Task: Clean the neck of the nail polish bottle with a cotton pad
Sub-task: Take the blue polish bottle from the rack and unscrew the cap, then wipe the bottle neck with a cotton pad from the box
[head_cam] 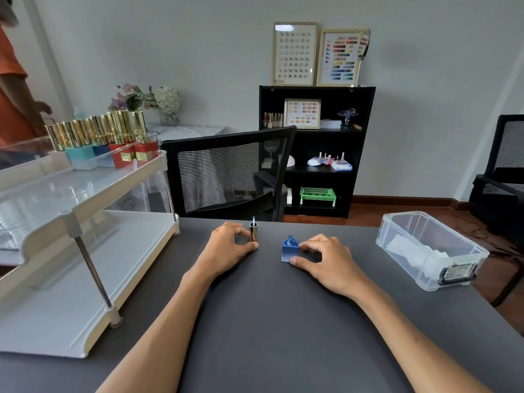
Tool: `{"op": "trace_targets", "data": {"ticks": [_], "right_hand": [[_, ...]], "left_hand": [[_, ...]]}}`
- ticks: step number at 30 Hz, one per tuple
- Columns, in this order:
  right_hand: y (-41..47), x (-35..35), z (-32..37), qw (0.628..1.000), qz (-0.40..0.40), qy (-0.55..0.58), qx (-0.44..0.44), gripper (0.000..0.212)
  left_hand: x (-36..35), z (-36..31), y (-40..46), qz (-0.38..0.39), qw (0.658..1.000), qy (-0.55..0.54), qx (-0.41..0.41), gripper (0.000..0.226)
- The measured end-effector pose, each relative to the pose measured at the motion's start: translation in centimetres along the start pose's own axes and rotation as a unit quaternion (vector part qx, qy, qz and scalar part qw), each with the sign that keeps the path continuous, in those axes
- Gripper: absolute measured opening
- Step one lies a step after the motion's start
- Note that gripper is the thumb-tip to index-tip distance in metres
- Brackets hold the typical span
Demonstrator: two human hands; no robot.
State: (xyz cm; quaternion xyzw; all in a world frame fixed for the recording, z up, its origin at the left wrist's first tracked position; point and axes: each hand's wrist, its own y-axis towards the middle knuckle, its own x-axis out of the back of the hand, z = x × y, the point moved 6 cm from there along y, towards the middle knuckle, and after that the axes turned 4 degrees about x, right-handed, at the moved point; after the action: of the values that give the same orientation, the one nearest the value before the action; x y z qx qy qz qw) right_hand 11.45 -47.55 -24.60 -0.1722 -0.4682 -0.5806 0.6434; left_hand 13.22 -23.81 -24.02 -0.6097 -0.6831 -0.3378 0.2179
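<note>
Blue bottle standing uncapped mid-bench | right hand pinching it, keeping the neck steady | left hand holding cap brush-up, keeping polish off bench | pads waiting in box.

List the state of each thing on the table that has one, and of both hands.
Nail polish bottle: uncapped, upright, neck bare.
Gold cap: off, standing inverted, brush pointing up.
Left hand: pinches the cap.
Right hand: holds the bottle.
Clear plastic box: lidless, white pads inside.
</note>
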Motion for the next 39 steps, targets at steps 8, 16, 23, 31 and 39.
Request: {"op": "trace_targets", "data": {"ticks": [8,16,23,31,39], "right_hand": [[0.0,0.1,-0.2,1.0,0.008,0.007,0.004,0.042],[-0.2,0.3,0.1,1.0,0.017,0.01,0.001,0.044],[-1.3,1.3,0.0,0.999,0.039,0.029,-0.013,0.044],[-1.7,1.8,-1.3,0.998,0.028,0.056,-0.021,0.04],[-2.5,2.4,-1.4,0.997,0.023,0.067,-0.039,0.037]], "left_hand": [[2.0,1.8,-3.4,-0.031,0.998,0.029,0.042,0.033],[1.6,-0.6,-9.2,-0.04,0.996,0.064,-0.037,0.011],[-1.9,-4.6,-8.0,0.014,0.991,0.063,-0.115,0.033],[-4.4,-6.4,-4.4,0.098,0.988,0.02,-0.117,0.047],[-5.8,-7.4,-2.9,0.091,0.988,-0.005,-0.127,0.028]]}}
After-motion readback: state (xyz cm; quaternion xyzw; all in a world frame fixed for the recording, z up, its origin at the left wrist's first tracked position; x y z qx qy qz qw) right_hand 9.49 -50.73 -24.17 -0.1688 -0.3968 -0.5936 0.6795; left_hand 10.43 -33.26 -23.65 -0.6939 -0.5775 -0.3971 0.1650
